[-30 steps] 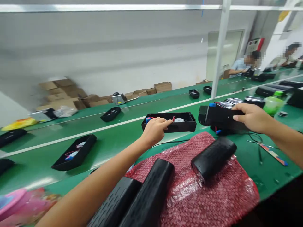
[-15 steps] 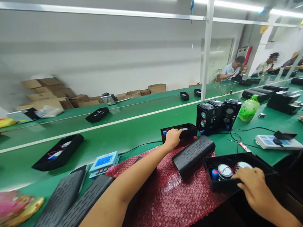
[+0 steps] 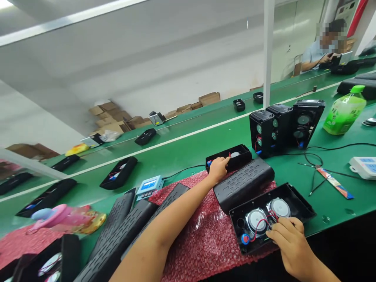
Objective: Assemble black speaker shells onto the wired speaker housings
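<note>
My right hand point(image 3: 289, 241) grips the near wall of an open black speaker housing point(image 3: 301, 205), its fingers closed over the edge by the wires. Inside are two round silver speaker drivers point(image 3: 257, 221), red and black wires, and a blue cylindrical part point(image 3: 245, 239). Farther off, my left hand point(image 3: 219, 169) closes on the near edge of a second open speaker housing point(image 3: 242, 158), with one finger reaching over its inside. A black cover with slot-shaped dimples point(image 3: 245, 182) lies between the two housings. Red bubble wrap point(image 3: 202, 239) spreads beneath them.
Three speaker housings point(image 3: 279, 125) stand upright behind, beside a green bottle point(image 3: 345, 111). More dimpled covers point(image 3: 117, 241) lie left, near a light-blue meter point(image 3: 150, 186). Cables and a white power strip point(image 3: 364, 167) sit right. Housings line the green belt point(image 3: 182, 150); a person works far right.
My right hand and the near housing have come left over the bubble wrap, and its inside shows more. My left hand stays on the far housing. The view has turned left and tilted.
</note>
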`<state>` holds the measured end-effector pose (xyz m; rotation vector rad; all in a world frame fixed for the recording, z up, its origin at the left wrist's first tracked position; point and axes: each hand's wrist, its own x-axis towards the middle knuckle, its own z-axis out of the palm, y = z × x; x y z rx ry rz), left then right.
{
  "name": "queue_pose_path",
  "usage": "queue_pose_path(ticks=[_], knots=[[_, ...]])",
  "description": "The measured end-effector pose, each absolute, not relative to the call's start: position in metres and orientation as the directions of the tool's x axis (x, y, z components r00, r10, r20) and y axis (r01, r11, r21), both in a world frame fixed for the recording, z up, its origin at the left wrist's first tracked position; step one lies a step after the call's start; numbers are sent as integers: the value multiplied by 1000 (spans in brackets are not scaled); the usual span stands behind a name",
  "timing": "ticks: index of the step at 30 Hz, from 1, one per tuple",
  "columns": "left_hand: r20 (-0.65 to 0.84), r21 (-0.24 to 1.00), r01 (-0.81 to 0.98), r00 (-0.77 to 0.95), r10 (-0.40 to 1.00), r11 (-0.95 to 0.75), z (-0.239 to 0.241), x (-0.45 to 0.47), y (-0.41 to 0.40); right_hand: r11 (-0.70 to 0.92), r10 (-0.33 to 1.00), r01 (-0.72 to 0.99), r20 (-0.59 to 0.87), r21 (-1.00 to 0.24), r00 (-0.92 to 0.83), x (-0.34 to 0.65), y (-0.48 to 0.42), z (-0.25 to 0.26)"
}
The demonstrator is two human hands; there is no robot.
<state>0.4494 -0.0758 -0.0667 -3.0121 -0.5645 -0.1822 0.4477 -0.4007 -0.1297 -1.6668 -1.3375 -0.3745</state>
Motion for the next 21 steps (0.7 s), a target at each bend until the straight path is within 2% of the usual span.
queue_pose_path(ticks=[9, 16, 21], knots=[[92, -115, 144, 987, 134, -983, -79, 442, -67, 23, 482, 928, 818, -371, 315, 445, -404, -134], [91, 36, 175, 980, 178, -984, -81, 440, -68, -38, 499, 908, 779, -417, 379, 451, -404, -129], [29, 52, 229, 973, 231, -972, -75, 439, -72, -29, 516, 915, 778, -401, 357, 453, -405, -128]])
